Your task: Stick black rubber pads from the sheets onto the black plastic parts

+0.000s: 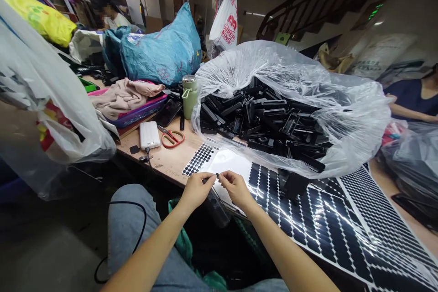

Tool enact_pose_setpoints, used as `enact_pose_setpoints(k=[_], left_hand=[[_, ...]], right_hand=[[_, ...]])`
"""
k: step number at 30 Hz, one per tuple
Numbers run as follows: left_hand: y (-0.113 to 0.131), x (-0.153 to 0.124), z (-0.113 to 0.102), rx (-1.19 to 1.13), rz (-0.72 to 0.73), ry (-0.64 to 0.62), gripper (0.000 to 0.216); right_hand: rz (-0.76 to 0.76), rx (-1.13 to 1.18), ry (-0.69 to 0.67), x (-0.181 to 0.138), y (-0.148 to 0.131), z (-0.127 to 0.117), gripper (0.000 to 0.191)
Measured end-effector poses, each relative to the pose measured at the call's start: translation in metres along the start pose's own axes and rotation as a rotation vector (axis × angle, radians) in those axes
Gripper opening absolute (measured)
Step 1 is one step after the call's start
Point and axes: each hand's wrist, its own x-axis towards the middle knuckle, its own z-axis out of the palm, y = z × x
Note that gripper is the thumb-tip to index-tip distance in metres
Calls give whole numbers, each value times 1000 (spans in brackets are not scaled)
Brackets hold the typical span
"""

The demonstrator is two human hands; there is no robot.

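Observation:
My left hand [196, 189] and my right hand [234, 187] meet at the table's near edge, fingertips pinched together. Between them is a small black piece [216, 175]; it is too small to name. Both hands hover over a glossy sheet of black round stickers [308, 219] whose near part is peeled white. Behind the hands a large clear plastic bag [345, 114] lies open, heaped with black plastic parts [263, 116]. One black part [290, 185] stands on the sheet below the bag.
Red-handled scissors [172, 137], a white power bank [149, 134] and a green flask [189, 96] sit at left. Further left are a blue sack [160, 54], cloth on a purple tray [126, 96] and a white bag [41, 96]. Another person's arm [410, 112] shows at right.

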Motion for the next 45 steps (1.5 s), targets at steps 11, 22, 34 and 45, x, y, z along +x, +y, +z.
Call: enact_pose_setpoints(k=[11, 22, 34, 45], left_hand=[[26, -14, 17, -77, 49, -132, 30], [44, -29, 26, -23, 121, -203, 25], [47, -41, 42, 80, 211, -129, 25], [49, -46, 46, -75, 197, -209, 26]], right_hand=[[-223, -243, 187, -41, -15, -32, 21], [-235, -213, 173, -66, -35, -46, 16], [-462, -437, 477, -80, -28, -40, 9], [-538, -754, 342, -94, -32, -43, 17]])
